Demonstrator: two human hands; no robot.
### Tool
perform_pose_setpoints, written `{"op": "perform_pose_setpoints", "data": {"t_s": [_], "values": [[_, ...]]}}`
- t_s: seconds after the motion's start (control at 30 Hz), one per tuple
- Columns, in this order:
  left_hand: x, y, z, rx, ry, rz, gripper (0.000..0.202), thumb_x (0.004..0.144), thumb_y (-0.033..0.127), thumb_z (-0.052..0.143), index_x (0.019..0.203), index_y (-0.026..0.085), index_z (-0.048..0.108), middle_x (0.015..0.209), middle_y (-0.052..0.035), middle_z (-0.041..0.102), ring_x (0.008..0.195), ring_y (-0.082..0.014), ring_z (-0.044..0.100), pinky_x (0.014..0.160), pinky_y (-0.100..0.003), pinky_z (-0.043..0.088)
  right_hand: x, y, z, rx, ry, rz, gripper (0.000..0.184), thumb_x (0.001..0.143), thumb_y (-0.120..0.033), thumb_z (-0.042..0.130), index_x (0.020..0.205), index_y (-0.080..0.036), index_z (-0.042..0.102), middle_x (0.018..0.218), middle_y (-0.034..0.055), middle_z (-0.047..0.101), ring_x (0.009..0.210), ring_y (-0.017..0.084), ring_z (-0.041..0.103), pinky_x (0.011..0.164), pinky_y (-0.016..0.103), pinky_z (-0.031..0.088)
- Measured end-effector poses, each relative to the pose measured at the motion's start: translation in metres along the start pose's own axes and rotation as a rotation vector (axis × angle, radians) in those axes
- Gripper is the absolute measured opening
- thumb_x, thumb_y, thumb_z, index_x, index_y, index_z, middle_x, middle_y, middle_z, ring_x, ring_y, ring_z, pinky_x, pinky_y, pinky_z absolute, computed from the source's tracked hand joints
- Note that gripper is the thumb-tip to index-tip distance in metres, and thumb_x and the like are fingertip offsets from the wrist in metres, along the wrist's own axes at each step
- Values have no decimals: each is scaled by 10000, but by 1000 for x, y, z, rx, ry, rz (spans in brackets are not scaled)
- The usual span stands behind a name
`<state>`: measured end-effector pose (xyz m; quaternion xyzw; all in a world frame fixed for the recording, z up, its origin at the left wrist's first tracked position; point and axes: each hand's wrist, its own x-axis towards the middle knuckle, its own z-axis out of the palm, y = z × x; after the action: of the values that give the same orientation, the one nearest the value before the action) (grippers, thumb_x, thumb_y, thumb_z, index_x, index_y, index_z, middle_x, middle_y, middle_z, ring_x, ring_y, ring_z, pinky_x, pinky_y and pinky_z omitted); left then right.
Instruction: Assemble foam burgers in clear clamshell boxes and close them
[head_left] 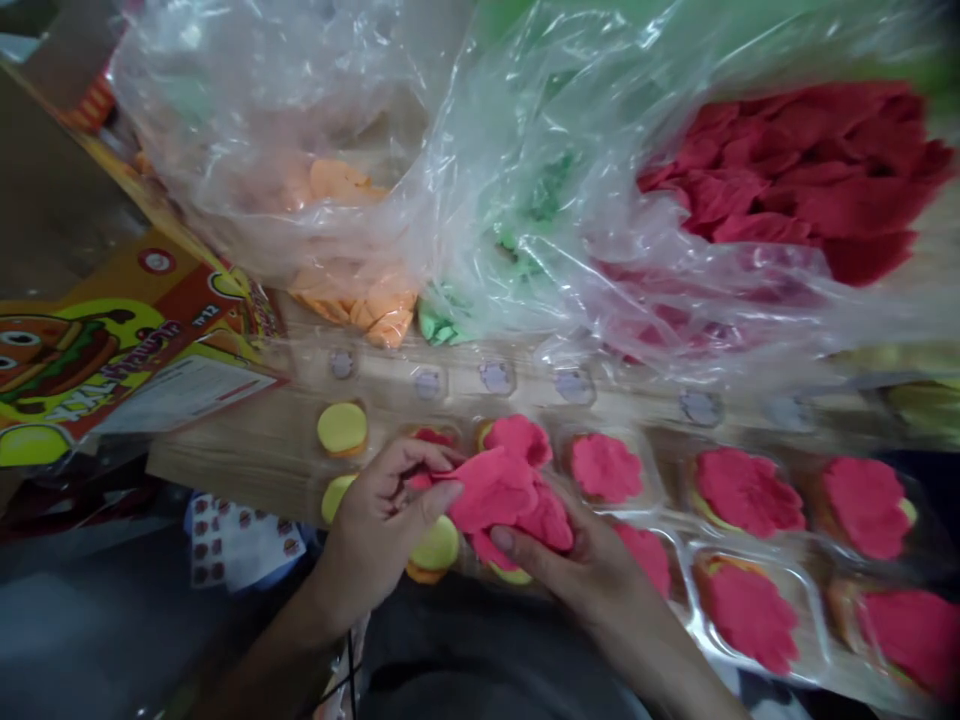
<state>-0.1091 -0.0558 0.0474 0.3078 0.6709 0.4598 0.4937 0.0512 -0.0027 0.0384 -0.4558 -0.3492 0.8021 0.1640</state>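
My left hand (pixel 375 530) pinches the edge of a pinkish-red, wavy-edged soft piece (pixel 491 485) between thumb and fingers. More such pieces (pixel 547 515) are gripped in my right hand (pixel 607 575), its thumb lying across them. Both hands are over a row of clear plastic containers. Just below the left hand sits a yellow disc (pixel 435 545) on an orange layer. Another yellow disc (pixel 343 428) lies in a container at the left. To the right, similar red pieces (pixel 606 467) top the stacks in several containers (pixel 821 650). My right-hand fingers are partly hidden under the pieces.
Large clear plastic bags (pixel 495 200) fill the back, with orange pieces (pixel 360 300), green pieces (pixel 442 315) and a red heap (pixel 810 180). A printed cartoon-burger box (pixel 112 340) stands left. A sticker sheet (pixel 240 540) lies below it. Stickers (pixel 497 376) mark the clear lids.
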Motion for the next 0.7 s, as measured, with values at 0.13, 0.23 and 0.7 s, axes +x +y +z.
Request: {"op": "perform_pose_setpoints", "data": {"t_s": [0.13, 0.23, 0.7], "values": [[2, -18, -30, -58, 234, 4, 101, 779, 269, 613, 799, 181, 568, 786, -6, 679, 700, -119, 635, 692, -223, 500, 5, 12, 6, -55, 10, 34, 452, 686, -396, 724, 1089, -224, 613, 1045, 50, 691, 990, 236, 629, 899, 363, 485], [3, -24, -49, -11, 162, -80, 254, 792, 341, 600, 976, 166, 601, 873, -39, 687, 711, -129, 637, 703, -244, 508, 9, 13, 17, -89, -46, 38, 434, 691, -388, 714, 1082, -229, 610, 1044, 39, 688, 986, 224, 625, 889, 343, 483], [-22, -15, -50, 114, 245, 320, 118, 766, 127, 632, 833, 224, 629, 799, 29, 693, 736, -105, 651, 682, -180, 524, 23, 14, 52, 77, -136, 15, 359, 707, -407, 701, 1013, -228, 643, 924, 15, 694, 868, 166, 633, 807, 296, 501]]}}
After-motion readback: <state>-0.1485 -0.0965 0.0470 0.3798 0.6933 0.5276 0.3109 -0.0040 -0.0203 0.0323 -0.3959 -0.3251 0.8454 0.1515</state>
